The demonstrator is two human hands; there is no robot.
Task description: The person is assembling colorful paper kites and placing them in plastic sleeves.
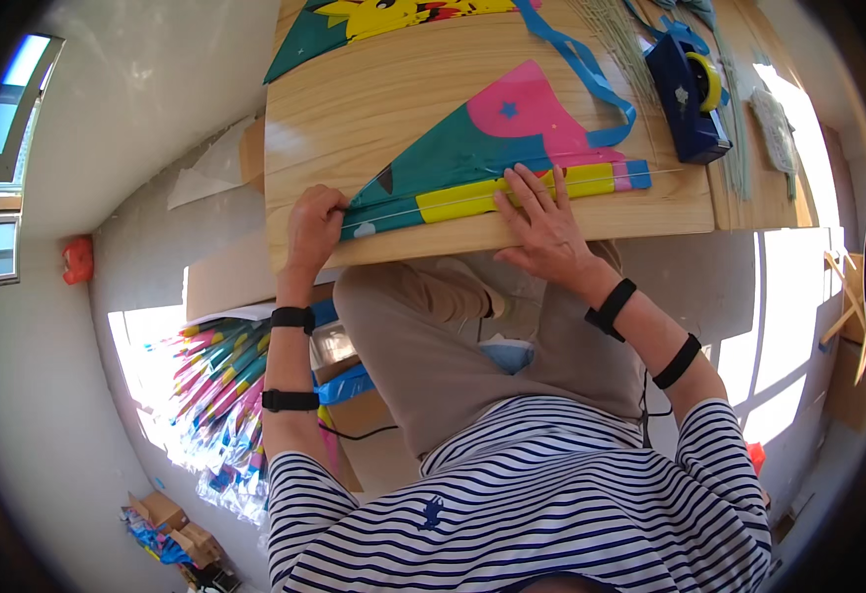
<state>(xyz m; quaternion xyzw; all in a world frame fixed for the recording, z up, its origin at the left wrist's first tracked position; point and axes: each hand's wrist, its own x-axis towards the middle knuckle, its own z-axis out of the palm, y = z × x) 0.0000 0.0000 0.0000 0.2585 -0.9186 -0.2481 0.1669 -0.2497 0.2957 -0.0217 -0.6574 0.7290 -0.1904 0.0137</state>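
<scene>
Sheet (433,163) tapers leftward, teal and pink above a yellow band (457,208).

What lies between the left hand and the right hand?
In the head view, a colourful sheet spans from the left hand to the right hand, with a thin pale stick along its teal-and-yellow lower edge.

Head-height fisheye view, steeply downward onto the nearby table (354,114)

Fabric (482,148) on tbl (383,104), tape disp (680,104) R
</scene>
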